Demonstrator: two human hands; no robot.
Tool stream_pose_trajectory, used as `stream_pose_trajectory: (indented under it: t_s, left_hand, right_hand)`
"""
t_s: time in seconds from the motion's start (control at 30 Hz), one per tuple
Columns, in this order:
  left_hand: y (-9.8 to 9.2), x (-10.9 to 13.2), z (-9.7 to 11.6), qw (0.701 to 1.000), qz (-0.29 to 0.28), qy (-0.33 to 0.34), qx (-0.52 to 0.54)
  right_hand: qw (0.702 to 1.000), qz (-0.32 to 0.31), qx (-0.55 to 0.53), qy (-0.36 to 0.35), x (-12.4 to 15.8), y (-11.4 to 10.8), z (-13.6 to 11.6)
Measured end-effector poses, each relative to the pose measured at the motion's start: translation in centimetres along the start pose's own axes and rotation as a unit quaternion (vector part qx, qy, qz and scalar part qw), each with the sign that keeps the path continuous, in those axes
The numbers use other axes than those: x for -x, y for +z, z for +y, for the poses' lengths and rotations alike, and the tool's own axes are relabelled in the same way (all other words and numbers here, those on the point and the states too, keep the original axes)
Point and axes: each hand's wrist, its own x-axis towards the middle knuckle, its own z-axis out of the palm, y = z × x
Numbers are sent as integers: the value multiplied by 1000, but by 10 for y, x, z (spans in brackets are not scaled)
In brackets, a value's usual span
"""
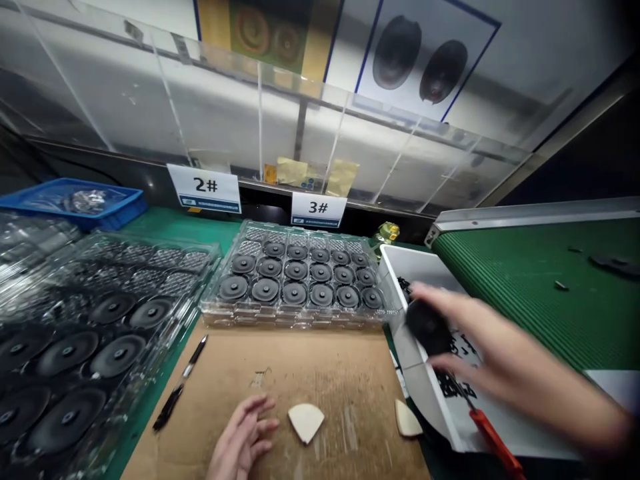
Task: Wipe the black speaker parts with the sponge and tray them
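Observation:
My right hand (480,340), smeared by motion, grips a black round disc (427,328) between thumb and fingers above the left side of a white bin (420,390). Small black pieces (463,347) lie in that bin. Below the hand, a red-handled screwdriver (493,440) slants across the bin. My left hand (243,437) hovers or rests at the front of a brown cardboard sheet (330,360), holding nothing, its fingers loosely curled and apart. Just right of it lies a cream wedge-shaped piece (306,421); a second cream piece (407,419) sits by the cardboard's right edge.
Behind the cardboard stands a clear tray (300,317) of black discs. Another clear tray (165,333) with larger-looking discs is at left. A pen (181,383) lies on the cardboard. A blue bin (123,210) is far left; a green ribbed conveyor belt (525,287) runs at right.

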Motion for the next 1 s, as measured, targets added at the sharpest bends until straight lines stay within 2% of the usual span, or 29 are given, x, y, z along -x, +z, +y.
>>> stream_pose_trajectory:
  t_s: [0.03,0.07,0.1,0.17,0.23,0.3,0.4,0.47,0.57,0.67,0.8,1.0]
  left_hand:
    - [6,6,5,992,-48,-69,99]
    - [13,13,10,965,-115,-131,197]
    - [19,20,15,935,-166,-160,269]
    - [29,35,21,900,-208,-183,336]
    - [32,46,22,884,-208,-213,361]
    - [31,54,19,877,-208,-211,378]
    - [27,61,15,855,-252,-197,408]
    - [27,64,13,835,-282,-214,420]
    - [31,68,14,825,-293,-237,422]
    - [35,71,14,830,-273,-258,413]
    - [35,71,11,854,-233,-258,387]
    - [33,70,6,863,-203,-259,384]
  right_hand:
    - [997,-24,-48,-57,2,22,-34]
    - [989,-36,-97,-109,4,46,-64]
    - [976,-39,-144,-157,7,69,-90]
    - [960,-37,-203,-190,16,110,-126]
    - [961,-18,-222,-163,30,142,-144]
    - [966,-2,-240,-93,47,160,-150]
    - [955,2,-298,-3,71,170,-151]
    - [944,-12,-329,19,82,169,-151]
    - [937,-38,-345,35,89,167,-155]
    - [934,-41,-353,50,88,165,-160]
    - [928,-45,-366,47,85,166,-163]
    - [923,-52,-378,46,85,174,-162]
